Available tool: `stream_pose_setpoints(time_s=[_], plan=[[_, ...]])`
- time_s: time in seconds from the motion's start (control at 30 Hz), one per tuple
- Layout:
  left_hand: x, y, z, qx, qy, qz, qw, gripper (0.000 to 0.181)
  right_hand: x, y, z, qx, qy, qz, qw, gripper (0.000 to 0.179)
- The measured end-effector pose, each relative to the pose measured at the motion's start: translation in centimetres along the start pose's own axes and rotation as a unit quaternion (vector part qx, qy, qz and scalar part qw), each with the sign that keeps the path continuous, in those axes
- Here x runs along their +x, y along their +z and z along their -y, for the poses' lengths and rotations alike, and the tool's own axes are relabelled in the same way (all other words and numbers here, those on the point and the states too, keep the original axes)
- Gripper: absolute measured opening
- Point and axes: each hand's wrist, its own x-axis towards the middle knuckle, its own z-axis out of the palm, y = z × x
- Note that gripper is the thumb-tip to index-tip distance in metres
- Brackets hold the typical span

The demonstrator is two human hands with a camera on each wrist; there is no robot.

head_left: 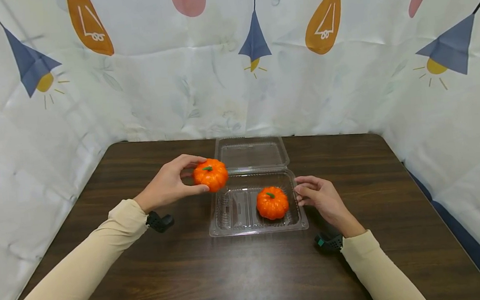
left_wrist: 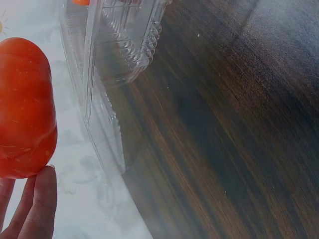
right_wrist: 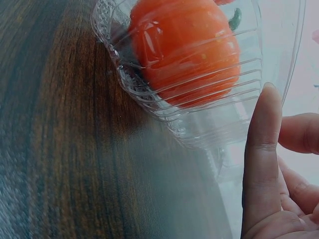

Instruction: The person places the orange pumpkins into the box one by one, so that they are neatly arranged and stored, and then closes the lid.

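Note:
My left hand (head_left: 173, 180) grips a small orange pumpkin (head_left: 210, 175) between thumb and fingers, holding it up at the left side of a clear plastic container (head_left: 259, 230). The left wrist view has this pumpkin (left_wrist: 24, 109) at its left edge, fingertips against its lower end. A second orange pumpkin (head_left: 272, 203), green-stemmed, sits inside the container's right half. At the container's right rim is my right hand (head_left: 320, 198); its thumb and bent fingers pinch the edge. Through the clear wall, the right wrist view shows the seated pumpkin (right_wrist: 187, 55).
The container's hinged lid (head_left: 252, 153) lies folded back toward the far table edge. Beneath everything is a dark wood-grain table (head_left: 169, 276). A white curtain (head_left: 219, 91) printed with lamps and bulbs hangs behind it and along both sides.

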Motion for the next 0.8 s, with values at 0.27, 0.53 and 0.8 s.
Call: stream_pose_setpoints(time_s=[0.27, 0.53, 0.8], plan=[[0.2, 0.4, -0.3, 0.005, 0.003, 0.013, 0.9999, 0.067, -0.1, 0.0, 0.0, -0.003, 0.003, -0.004, 1.0, 0.048], [0.5, 0.9, -0.7, 0.0, 0.013, 0.021, 0.9997, 0.067, -0.1, 0.0, 0.1, -0.01, 0.005, -0.007, 0.9999, 0.047], [0.8, 1.5, -0.8, 0.002, 0.023, 0.03, 0.9993, 0.067, -0.1, 0.0, 0.2, -0.009, 0.006, -0.006, 0.9999, 0.046]])
